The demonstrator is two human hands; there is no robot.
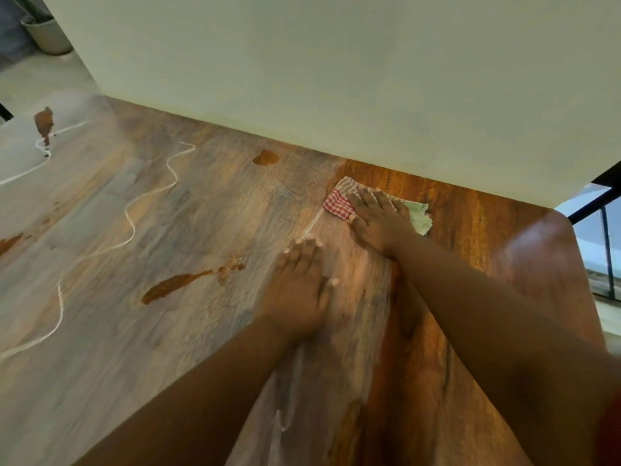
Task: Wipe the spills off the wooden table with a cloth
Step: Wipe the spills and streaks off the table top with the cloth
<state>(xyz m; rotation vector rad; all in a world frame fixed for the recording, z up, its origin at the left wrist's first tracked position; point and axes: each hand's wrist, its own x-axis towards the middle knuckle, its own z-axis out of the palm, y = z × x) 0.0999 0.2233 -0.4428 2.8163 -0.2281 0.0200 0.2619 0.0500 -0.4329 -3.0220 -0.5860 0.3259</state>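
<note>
My right hand (pixel 378 218) presses flat on a red-checked and pale green cloth (pixel 337 204) near the far edge of the wooden table (pixel 470 237), close to the wall. My left hand (pixel 297 287) rests flat on the bare tabletop nearer to me, fingers straight and holding nothing. Brown spills lie left of the hands: a long smear (pixel 168 286), a small blot (pixel 265 158) by the wall and a blob (pixel 43 124) at the far left. A thin white squiggle (pixel 129 216) of liquid winds across the left half. A wet whitish streak (pixel 289 398) runs beneath my left forearm.
A pale wall (pixel 336 79) rises along the table's far edge. The table's rounded corner (pixel 557 223) is at the right, with a dark-framed window (pixel 601 230) beyond it. A potted plant (pixel 47 35) stands on the floor at the top left.
</note>
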